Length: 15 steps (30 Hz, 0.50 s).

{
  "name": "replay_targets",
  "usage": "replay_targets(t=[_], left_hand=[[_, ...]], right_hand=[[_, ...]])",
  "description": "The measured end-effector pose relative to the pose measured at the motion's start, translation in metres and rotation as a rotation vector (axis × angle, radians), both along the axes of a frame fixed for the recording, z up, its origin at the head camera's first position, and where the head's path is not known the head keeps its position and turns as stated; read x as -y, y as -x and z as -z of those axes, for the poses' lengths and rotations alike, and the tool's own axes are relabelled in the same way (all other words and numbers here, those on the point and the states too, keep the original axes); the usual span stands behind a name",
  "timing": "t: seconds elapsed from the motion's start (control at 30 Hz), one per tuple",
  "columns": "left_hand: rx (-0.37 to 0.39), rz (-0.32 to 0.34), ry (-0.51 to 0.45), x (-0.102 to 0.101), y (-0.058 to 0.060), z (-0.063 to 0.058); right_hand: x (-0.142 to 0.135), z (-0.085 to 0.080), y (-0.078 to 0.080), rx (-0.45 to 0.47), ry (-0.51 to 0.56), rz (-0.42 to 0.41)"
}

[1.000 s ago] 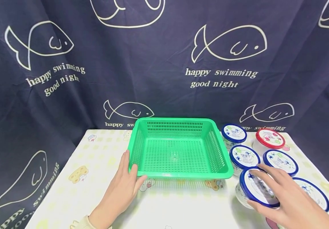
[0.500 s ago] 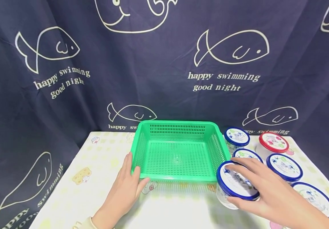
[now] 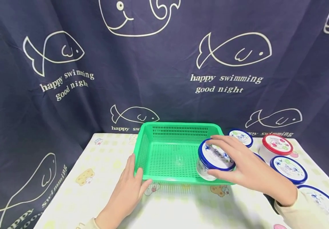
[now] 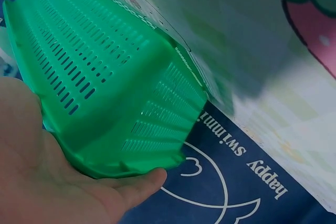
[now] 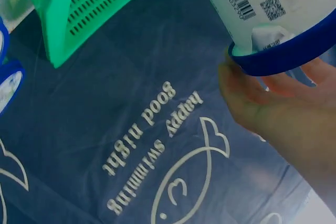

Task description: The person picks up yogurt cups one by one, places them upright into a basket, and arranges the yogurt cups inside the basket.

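Observation:
My right hand (image 3: 240, 160) grips a round clear tub with a blue-rimmed lid (image 3: 216, 156) and carries it over the front right part of the green basket (image 3: 178, 124). In the right wrist view the fingers curl round the lid's edge, and a barcode label shows on the tub's side (image 5: 273, 9). My left hand (image 3: 127, 187) rests against the basket's left front corner. Seen from the left wrist, the fingers of this hand (image 4: 79, 192) lie along the basket's rim, nearly straight. Inside the basket only its slotted floor and walls show.
Right of the basket stand several more lidded tubs: a red-lidded one (image 3: 277, 144), a blue-lidded one at the back (image 3: 241, 137), and blue-lidded ones nearer (image 3: 289, 169). One is largely hidden behind my right hand. A dark fish-print curtain (image 3: 164, 70) hangs behind the patterned tablecloth (image 3: 95, 165).
My right hand has lifted the blue-lidded tub from the group on the right and moved it left over the basket. My left hand stays at the basket's corner.

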<state>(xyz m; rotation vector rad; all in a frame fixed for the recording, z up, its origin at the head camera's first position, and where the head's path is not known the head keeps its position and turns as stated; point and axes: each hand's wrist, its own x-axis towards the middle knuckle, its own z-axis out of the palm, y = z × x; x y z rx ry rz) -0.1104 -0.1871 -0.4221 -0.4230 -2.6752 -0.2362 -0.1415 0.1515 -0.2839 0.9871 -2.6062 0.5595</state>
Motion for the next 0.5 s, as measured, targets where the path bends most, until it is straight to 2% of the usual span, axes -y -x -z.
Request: replay_targets(t=[0.23,0.5], left_hand=[[0.010,-0.006,0.015,-0.001,0.000,0.001],[0.006,-0.023,0.025,-0.001,-0.001,-0.001]], right_hand=[[0.012,0.012,0.030,0.035,0.037,-0.025],[0.046,0.021,0.058,-0.028,-0.022,-0.101]])
